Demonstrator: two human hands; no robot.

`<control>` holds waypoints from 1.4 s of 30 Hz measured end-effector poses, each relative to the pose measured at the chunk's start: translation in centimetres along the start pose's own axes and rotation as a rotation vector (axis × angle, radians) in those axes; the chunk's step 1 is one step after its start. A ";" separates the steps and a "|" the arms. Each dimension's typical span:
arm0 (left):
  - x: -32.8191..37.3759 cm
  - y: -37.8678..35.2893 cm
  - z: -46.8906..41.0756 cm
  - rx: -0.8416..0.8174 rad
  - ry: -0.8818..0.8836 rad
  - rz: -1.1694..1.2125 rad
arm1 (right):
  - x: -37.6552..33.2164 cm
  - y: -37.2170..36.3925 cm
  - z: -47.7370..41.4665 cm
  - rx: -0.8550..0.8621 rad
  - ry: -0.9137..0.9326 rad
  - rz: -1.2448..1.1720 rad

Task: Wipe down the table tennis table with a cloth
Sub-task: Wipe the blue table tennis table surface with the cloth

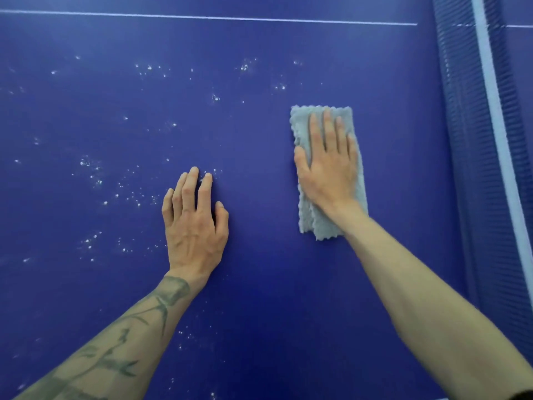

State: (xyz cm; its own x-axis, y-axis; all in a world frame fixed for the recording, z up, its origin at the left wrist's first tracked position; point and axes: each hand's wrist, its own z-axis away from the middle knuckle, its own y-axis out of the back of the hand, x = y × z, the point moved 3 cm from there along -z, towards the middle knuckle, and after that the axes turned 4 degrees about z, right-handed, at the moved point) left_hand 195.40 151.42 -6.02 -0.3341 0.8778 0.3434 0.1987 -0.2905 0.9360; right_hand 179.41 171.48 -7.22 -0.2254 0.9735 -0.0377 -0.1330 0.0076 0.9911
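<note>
- A view from above looks down at a deep blue bench (259,284), the playing surface of a table tennis table, with two bare forearms reaching onto it from the bottom edge.
- A pale grey cloth (320,223) with wavy edges lies folded into a long strip right of centre on the bench, its length running away from the person.
- The right hand (327,171) lies palm down on the cloth. Its fingers (327,131) are straight and close together, pressing flat on the fabric, with the thumb out to the left at the cloth's edge.
- The left hand (194,226) rests directly on the bare bench, left of the cloth and apart from it. Its fingers (187,186) are extended, a little spread and slightly arched, and hold nothing.
- The left forearm (138,327) carries a dark tattoo of stems and leaves.
- Small white specks (95,174) are scattered over the left and upper parts of the bench, some just beside the left fingertips.
- A thin white line (202,17) crosses the bench near the top of the view.
- The net (461,140), blue mesh with a white band along its top, runs down the right side, near the cloth but not touching it.
</note>
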 end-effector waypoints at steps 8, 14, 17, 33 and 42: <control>-0.7 -1.3 -5.2 0.011 -0.090 -0.051 | -8.8 -0.2 -0.3 0.033 0.199 -0.031; -1.2 -1.7 -5.3 0.032 -0.081 -0.028 | -0.5 0.1 -3.2 0.020 -0.051 -0.005; -1.2 -1.7 -5.3 0.023 -0.079 -0.015 | -0.9 1.1 -9.0 0.045 -0.178 -0.016; -1.1 -1.6 -5.5 -0.001 -0.068 -0.026 | -5.0 1.7 -14.7 0.030 -0.140 -0.049; -1.2 -1.6 -5.6 0.014 -0.066 -0.037 | -6.6 0.5 -7.6 0.024 0.312 0.015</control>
State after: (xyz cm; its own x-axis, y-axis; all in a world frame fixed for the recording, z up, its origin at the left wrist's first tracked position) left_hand 190.36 148.74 -7.51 -0.2796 0.9112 0.3025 0.2008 -0.2526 0.9465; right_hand 173.49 163.33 -7.45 -0.5130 0.8565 -0.0564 -0.1055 0.0023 0.9944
